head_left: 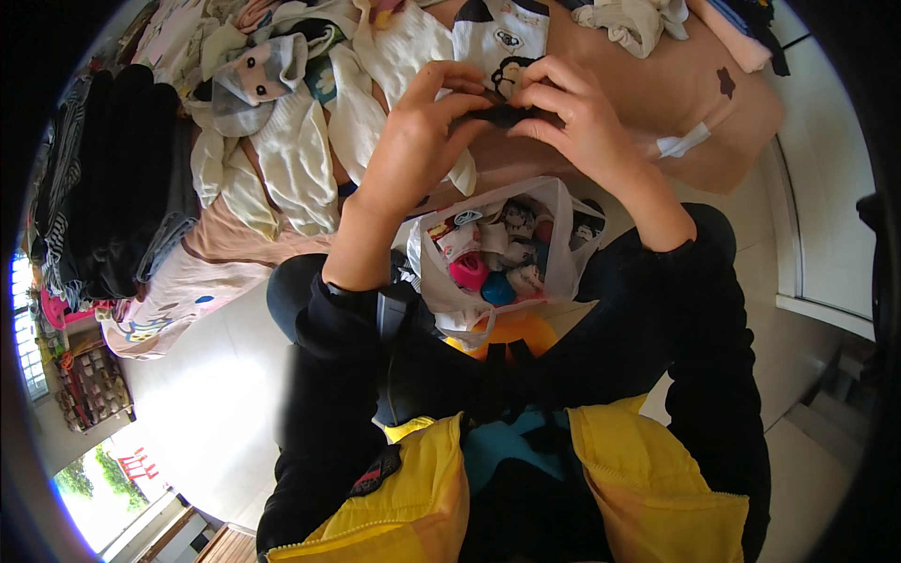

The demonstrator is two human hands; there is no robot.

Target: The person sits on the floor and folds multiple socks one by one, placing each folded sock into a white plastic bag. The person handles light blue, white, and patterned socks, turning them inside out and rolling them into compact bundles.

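My left hand (434, 122) and my right hand (572, 108) meet over the bed edge, fingers closed on the dark end of a white sock (496, 45). This sock lies stretched away from me, with black patches and a small cartoon figure on it. The exact folds between my fingertips are partly hidden. Just below my hands, between my knees, stands an open white plastic bag (441, 298) filled with balled socks, among them a pink one (467, 272) and a blue one (497, 289). Loose white socks (296, 155) lie left of my left hand.
A grey sock with a face pattern (258, 80) lies among the loose socks on the pinkish-brown bedspread (648, 103). Dark folded clothes (117, 178) are piled at the left. More pale socks (633, 23) lie at the far right. A white door (831, 178) stands at right.
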